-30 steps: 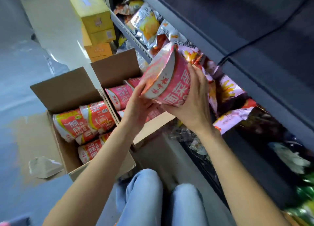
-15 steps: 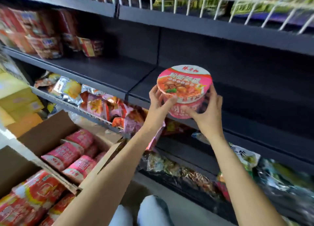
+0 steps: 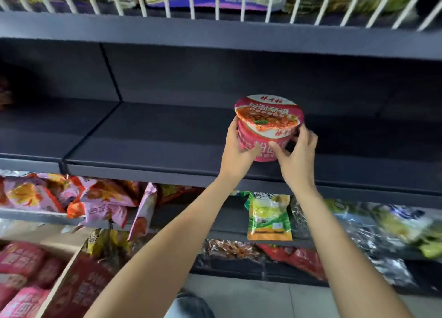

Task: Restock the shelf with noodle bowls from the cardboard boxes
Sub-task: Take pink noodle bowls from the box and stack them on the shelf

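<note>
round glossy pink noodle bowl (image 3: 267, 128), gripped by left hand (image 3: 239, 151), right hand (image 3: 297, 154), matte dark shelf (image 3: 155, 136)

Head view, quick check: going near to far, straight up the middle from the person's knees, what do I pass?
Jeans knee → green-and-yellow snack bag on the lower shelf → left hand and right hand gripping the noodle bowl on the dark shelf → white wire rail above.

A pink noodle bowl (image 3: 267, 126) stands upright on the dark shelf (image 3: 148, 136), lid up (printed with red noodles and white characters). At lower left, more pink bowls (image 3: 21, 265) lie in an open cardboard box (image 3: 62, 279), blurred.
</note>
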{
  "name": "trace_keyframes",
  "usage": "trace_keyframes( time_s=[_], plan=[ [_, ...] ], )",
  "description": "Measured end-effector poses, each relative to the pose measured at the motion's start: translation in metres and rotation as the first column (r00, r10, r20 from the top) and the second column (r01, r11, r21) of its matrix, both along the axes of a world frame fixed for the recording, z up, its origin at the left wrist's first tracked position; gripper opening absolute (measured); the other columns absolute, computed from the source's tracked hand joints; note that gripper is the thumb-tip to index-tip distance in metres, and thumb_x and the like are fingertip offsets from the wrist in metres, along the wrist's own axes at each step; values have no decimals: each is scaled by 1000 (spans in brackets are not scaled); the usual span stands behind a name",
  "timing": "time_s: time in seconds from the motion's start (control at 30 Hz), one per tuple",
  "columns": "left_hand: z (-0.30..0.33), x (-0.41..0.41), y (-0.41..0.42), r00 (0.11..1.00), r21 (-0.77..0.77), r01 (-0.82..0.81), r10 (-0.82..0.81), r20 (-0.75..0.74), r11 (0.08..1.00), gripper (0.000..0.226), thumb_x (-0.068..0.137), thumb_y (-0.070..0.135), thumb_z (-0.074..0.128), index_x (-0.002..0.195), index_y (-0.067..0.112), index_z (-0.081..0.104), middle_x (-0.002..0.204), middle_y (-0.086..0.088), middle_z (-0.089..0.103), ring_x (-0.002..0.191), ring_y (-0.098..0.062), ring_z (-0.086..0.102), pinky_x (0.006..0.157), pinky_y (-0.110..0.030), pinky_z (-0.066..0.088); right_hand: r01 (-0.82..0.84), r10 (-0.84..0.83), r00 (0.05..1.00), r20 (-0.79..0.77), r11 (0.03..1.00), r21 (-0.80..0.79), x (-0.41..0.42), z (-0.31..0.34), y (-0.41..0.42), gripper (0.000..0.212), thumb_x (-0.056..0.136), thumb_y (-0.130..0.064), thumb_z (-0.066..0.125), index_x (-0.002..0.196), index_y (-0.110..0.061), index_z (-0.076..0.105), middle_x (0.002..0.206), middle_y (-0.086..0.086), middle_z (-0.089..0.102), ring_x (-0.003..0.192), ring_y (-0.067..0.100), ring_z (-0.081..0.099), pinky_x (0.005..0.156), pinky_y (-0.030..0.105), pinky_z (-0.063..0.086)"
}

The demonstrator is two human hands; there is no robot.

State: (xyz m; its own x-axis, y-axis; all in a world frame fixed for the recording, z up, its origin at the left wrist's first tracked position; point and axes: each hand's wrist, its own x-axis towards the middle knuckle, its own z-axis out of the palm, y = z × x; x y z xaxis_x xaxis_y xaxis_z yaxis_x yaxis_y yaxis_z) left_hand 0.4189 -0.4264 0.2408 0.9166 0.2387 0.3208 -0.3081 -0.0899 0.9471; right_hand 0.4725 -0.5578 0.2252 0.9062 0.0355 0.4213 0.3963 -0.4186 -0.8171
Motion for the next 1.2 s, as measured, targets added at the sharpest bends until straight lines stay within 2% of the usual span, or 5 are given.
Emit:
trace_keyframes(
  time_s=[0.17,0.4,0.57,0.93,1.2],
  plan=[
    [-8,42,-55,993,312,-55,84,-80,948,77,85,23,62,150,34,22,144,7,41,125,-12,48,98,-37,48,263,-262,962,74,965,-6,24,-1,-53,58,85,-20,72,133,-8,43,123,9,43,109,23,53,90,42,51],
    [21,93,-106,885,-178,152,-214,-413,972,49,96,18,48,142,33,41,139,4,53,130,-14,45,93,-22,34,145,-88,977,193,943,-300,50,3,-76,47,88,-10,63,132,-11,46,134,14,49,113,33,56,87,43,50],
    [28,92,-96,929,187,167,-91,-360,968,43,100,28,43,143,31,42,140,3,52,128,-16,48,93,-21,36,108,-67,992,110,901,-421,60,-2,-78,49,92,-15,56,139,-7,43,140,17,45,123,38,46,96,49,44],
    [-41,-149,111,852,829,-495,333,404,261,22,92,21,53,96,16,73,75,4,69,68,-18,60,62,-29,47,-265,533,799,276,726,-635,-84,-8,91,18,92,-22,50,93,-17,67,75,0,70,66,25,66,50,29,44],
    [-146,-343,285,419,883,-166,842,-339,438,37,84,22,64,121,24,63,117,-4,66,110,-27,57,92,-34,41,-724,888,425,-174,218,-654,-207,-83,302,25,92,-17,51,113,-18,65,118,-1,64,112,22,57,82,37,48]
  ],
)
